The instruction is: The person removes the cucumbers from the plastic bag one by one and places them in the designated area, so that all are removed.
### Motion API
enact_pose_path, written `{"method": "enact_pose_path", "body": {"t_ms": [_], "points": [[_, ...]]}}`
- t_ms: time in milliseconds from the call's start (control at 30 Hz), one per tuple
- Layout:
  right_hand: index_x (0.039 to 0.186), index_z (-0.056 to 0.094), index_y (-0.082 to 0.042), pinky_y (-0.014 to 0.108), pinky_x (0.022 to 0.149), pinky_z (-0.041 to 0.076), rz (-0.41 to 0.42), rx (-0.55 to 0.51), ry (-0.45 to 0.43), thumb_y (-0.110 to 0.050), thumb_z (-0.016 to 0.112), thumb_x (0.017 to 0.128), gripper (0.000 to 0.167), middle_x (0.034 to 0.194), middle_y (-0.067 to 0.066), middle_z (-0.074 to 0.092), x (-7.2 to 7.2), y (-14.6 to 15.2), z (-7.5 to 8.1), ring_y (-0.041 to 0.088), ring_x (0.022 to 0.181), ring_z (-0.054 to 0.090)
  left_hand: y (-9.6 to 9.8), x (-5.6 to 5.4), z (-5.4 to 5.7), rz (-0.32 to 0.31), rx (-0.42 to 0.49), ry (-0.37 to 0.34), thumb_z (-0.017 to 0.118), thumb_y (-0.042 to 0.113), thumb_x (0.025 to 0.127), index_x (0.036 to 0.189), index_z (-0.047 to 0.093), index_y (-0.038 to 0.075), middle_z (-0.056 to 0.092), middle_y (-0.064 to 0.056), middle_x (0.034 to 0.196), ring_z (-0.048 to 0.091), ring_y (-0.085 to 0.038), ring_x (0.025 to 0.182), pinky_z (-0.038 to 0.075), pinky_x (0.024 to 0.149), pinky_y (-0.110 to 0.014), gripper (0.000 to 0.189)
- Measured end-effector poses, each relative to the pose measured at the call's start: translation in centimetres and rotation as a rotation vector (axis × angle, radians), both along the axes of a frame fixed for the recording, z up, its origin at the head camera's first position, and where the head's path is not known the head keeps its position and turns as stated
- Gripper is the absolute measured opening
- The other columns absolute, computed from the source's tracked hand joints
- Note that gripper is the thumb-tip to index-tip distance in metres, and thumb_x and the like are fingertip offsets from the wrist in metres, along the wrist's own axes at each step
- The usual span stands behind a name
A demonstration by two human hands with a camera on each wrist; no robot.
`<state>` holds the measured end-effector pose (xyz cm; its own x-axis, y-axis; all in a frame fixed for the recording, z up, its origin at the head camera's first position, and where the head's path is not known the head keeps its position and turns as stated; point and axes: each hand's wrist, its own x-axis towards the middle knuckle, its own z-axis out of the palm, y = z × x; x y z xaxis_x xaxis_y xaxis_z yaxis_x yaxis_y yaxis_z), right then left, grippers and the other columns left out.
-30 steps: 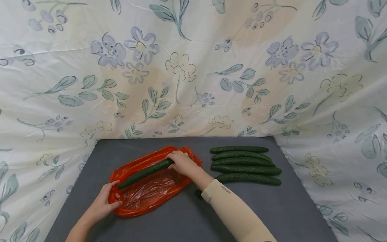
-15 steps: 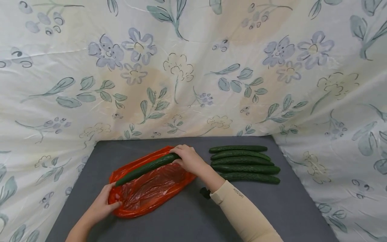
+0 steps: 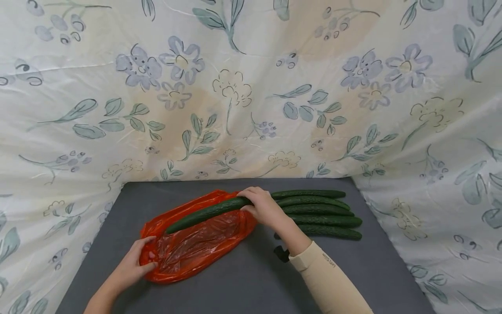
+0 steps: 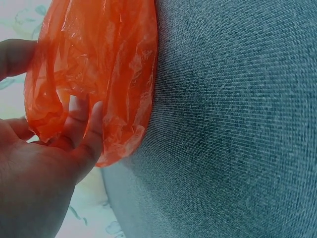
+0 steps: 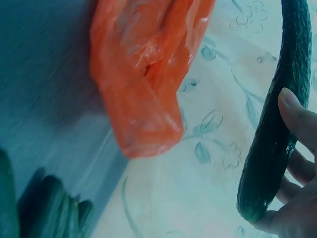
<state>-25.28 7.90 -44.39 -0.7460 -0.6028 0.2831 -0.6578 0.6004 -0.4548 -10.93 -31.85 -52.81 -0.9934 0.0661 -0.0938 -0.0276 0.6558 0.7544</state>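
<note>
In the head view a red plastic bag [image 3: 184, 272] lies spread on the left of the table. My left hand [image 3: 131, 264] holds its near left end, and the left wrist view shows thumb and fingers around the thin bag [image 4: 124, 74]. My right hand [image 3: 264, 209] grips a long green cucumber [image 3: 208, 212] by its right end, over the bag. The right wrist view has the thumb and fingers on either side of this cucumber [image 5: 270, 144], which is apart from the bag [image 5: 148, 114] there. A black object [image 3: 281, 254] shows beneath the right wrist.
Several cucumbers [image 3: 323, 219] lie side by side on the right of the dark grey table [image 3: 227, 288], their left ends partly behind my right hand. Floral cloth [image 3: 251, 144] hangs behind the table and down both sides.
My right hand has moved right with the cucumber, whose left tip has come away from my left hand toward the bag's middle. The left hand stays at the bag's end.
</note>
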Motion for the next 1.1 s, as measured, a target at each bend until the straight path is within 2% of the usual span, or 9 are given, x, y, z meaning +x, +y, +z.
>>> {"method": "enact_pose_path", "body": {"t_ms": [533, 767, 900, 1100], "points": [[0.128, 0.067, -0.013, 0.055, 0.102, 0.045, -0.055, -0.052, 0.032, -0.012, 0.077, 0.088, 0.042, 0.128, 0.004, 0.065, 0.2, 6.3, -1.6, 0.027, 0.12, 0.06, 0.1, 0.1, 0.2, 0.013, -0.034, -0.02, 0.078, 0.011, 0.083, 0.144, 0.041, -0.003, 0.046, -0.017, 0.117, 0.052, -0.013, 0.089, 0.047, 0.071, -0.024, 0.073], [0.128, 0.067, -0.012, 0.055, 0.099, 0.047, -0.103, -0.071, 0.027, -0.014, 0.077, 0.087, 0.042, 0.128, 0.006, 0.065, 1.2, 9.9, -2.6, 0.029, 0.12, 0.06, 0.1, 0.0, 0.1, 0.002, -0.023, -0.024, 0.079, 0.012, 0.083, 0.143, 0.041, -0.003, 0.046, -0.016, 0.116, 0.051, -0.012, 0.088, 0.047, 0.07, -0.024, 0.073], [0.128, 0.067, -0.009, 0.05, 0.091, 0.051, -0.13, -0.077, 0.03, -0.01, 0.078, 0.086, 0.044, 0.127, 0.008, 0.065, 2.1, 12.2, -3.4, 0.03, 0.116, 0.061, 0.0, 0.0, 0.0, -0.012, -0.017, -0.009, 0.078, 0.012, 0.083, 0.143, 0.043, -0.003, 0.045, -0.019, 0.12, 0.051, -0.012, 0.088, 0.047, 0.069, -0.025, 0.071], [0.129, 0.066, -0.008, 0.045, 0.088, 0.054, -0.192, -0.064, 0.018, -0.009, 0.077, 0.086, 0.045, 0.128, 0.008, 0.064, 2.9, 14.8, -4.0, 0.031, 0.118, 0.061, -0.3, 0.0, -0.3, -0.021, -0.002, 0.018, 0.078, 0.011, 0.084, 0.141, 0.046, -0.002, 0.045, -0.02, 0.122, 0.05, -0.01, 0.086, 0.049, 0.066, -0.025, 0.066]]}}
